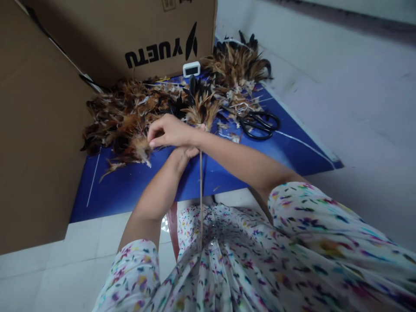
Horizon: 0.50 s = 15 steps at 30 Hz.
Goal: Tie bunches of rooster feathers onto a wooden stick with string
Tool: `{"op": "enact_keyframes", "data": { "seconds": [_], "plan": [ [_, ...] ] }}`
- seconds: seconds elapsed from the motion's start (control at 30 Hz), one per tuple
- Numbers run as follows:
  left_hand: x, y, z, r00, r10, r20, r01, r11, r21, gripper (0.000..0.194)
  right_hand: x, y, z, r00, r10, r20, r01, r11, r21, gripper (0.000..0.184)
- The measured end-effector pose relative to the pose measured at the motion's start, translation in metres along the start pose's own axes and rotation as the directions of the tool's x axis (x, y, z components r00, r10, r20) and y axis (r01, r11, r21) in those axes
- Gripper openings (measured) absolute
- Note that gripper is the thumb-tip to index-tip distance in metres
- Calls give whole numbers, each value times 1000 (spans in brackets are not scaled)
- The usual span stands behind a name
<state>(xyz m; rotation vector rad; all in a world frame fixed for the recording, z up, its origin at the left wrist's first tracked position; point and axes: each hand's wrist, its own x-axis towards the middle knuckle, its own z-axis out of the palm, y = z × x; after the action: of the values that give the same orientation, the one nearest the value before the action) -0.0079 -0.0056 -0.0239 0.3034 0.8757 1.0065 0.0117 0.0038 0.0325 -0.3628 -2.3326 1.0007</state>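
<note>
Messy blue desk. Left hand gripping stick under feather bunch; right hand pinched narrow at loose feathers, can't tell if holding any. Probably feather-picking step; next move needs steady stick.

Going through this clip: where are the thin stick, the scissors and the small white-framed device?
Thin stick (201, 190): head view, on its shaft below the hands.
Scissors (244, 123): head view, on the black handle.
Small white-framed device (191, 70): head view, on its dark display.
</note>
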Motion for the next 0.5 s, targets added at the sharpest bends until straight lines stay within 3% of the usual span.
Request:
{"op": "enact_keyframes", "data": {
  "seconds": [0.07,0.27,0.4,0.5],
  "plan": [
    [1,-2,0,998,60,35,-61,997,36,26,-20,7,-24,994,68,-85,-62,996,71,10],
    [4,3,0,985,-60,162,48,996,79,23,-88,22,-78,943,229,-239,-209,972,107,21],
    [7,5,0,994,-60,96,47,990,135,28,-127,31,-98,925,323,-199,-322,946,35,21],
    [5,5,3,999,-26,27,23,990,136,33,-147,39,-105,923,370,-108,-383,911,-151,19]
  ]
}}
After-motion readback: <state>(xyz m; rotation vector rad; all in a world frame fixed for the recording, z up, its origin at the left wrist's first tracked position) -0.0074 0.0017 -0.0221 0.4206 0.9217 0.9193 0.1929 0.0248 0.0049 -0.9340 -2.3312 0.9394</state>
